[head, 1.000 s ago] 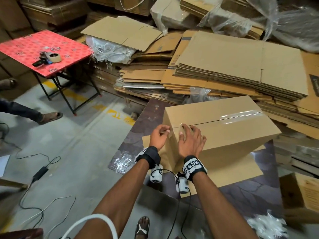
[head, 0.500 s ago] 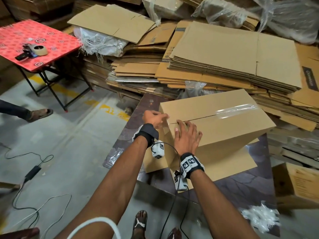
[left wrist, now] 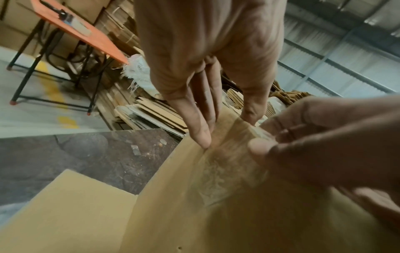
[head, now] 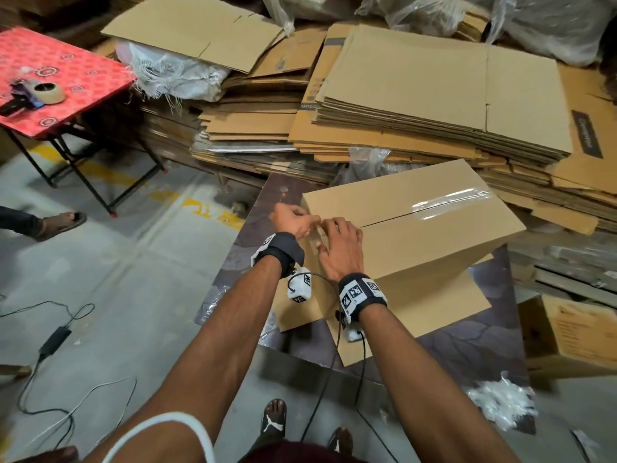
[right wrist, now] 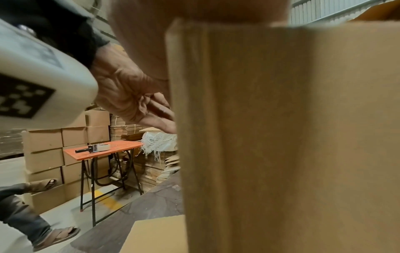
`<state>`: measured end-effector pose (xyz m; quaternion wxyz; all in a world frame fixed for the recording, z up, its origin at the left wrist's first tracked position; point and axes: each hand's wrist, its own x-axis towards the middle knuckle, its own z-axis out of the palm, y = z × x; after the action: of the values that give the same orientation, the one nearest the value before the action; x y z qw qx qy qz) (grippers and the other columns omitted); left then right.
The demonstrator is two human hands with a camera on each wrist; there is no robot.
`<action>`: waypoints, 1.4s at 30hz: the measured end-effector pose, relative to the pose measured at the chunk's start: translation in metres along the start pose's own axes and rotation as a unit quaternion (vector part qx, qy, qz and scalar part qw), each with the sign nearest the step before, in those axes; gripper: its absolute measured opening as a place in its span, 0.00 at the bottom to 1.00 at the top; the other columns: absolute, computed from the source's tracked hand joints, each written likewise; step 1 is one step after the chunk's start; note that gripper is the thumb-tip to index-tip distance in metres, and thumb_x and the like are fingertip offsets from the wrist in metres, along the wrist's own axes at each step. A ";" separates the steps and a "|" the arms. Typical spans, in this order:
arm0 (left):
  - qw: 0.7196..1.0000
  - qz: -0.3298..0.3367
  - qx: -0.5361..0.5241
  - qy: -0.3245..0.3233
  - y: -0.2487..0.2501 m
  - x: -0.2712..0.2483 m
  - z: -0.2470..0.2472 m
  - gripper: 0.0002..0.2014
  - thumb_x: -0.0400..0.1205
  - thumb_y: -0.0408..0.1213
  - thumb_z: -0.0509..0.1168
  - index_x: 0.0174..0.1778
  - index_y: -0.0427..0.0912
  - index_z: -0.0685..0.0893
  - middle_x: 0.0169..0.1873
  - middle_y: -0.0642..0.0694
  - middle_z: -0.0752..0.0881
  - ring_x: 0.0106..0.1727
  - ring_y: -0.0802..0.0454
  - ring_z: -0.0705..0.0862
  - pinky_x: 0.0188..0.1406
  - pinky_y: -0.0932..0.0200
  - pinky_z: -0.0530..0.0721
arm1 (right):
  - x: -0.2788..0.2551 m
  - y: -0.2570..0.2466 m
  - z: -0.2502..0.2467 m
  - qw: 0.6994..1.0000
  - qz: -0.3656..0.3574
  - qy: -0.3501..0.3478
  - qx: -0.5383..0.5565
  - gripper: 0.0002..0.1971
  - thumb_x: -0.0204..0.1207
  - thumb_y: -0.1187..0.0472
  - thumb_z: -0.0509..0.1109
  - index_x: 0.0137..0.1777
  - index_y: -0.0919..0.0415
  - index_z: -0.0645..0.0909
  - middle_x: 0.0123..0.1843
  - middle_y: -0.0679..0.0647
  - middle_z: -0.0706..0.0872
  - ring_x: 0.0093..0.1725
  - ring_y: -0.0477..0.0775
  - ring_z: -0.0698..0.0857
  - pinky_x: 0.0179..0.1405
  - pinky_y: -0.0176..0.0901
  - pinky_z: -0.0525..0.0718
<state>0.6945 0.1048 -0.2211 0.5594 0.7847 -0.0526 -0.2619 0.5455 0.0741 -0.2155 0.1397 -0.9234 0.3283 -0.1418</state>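
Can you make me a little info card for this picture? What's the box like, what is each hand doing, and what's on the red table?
Box: brown cardboard box, flaps closed, clear tape along the top seam
Left hand: straight fingers press the tape end onto the box's near side
Right hand: spread over the box's near top edge, thumb on the tape
Under the box: flat cardboard sheet on a dark board
Red table: tape dispenser
Behind: flattened cartons, stacked
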 end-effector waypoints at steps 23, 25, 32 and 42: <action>0.997 0.053 0.051 -0.019 0.000 0.002 0.008 0.16 0.49 0.47 0.75 0.25 0.39 0.85 0.31 0.42 0.88 0.44 0.40 0.90 0.39 0.50 0.92 | 0.006 -0.006 0.003 0.996 0.017 0.040 0.074 0.07 0.81 0.62 0.62 0.57 0.60 0.77 0.53 0.58 0.81 0.55 0.58 0.75 0.56 0.56 0.79; 0.997 0.054 0.054 -0.018 -0.003 0.004 0.010 0.15 0.50 0.46 0.73 0.25 0.39 0.85 0.30 0.43 0.88 0.43 0.39 0.90 0.41 0.52 0.92 | 0.008 -0.007 0.002 0.997 0.017 0.038 0.065 0.07 0.80 0.63 0.62 0.56 0.60 0.76 0.52 0.59 0.80 0.52 0.59 0.74 0.53 0.58 0.78; 0.999 0.042 0.001 -0.024 -0.001 0.005 0.001 0.11 0.49 0.38 0.81 0.18 0.42 0.85 0.25 0.44 0.88 0.31 0.42 0.92 0.30 0.42 0.93 | 0.014 -0.008 0.004 0.998 0.009 0.054 0.040 0.07 0.81 0.60 0.64 0.54 0.63 0.78 0.52 0.61 0.78 0.53 0.62 0.75 0.52 0.54 0.76; 0.987 0.095 -0.041 -0.121 -0.039 -0.026 -0.016 0.07 0.84 0.25 0.69 0.53 0.40 0.86 0.47 0.47 0.89 0.53 0.45 0.88 0.53 0.53 0.90 | 0.019 0.003 0.004 0.993 -0.020 0.025 0.111 0.11 0.76 0.69 0.61 0.56 0.62 0.77 0.54 0.60 0.77 0.59 0.62 0.70 0.59 0.59 0.77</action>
<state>0.6713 0.1422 -0.2434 0.6031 0.7151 -0.1836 -0.3021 0.5589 0.0602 -0.2171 0.2297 -0.9049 0.2951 -0.2032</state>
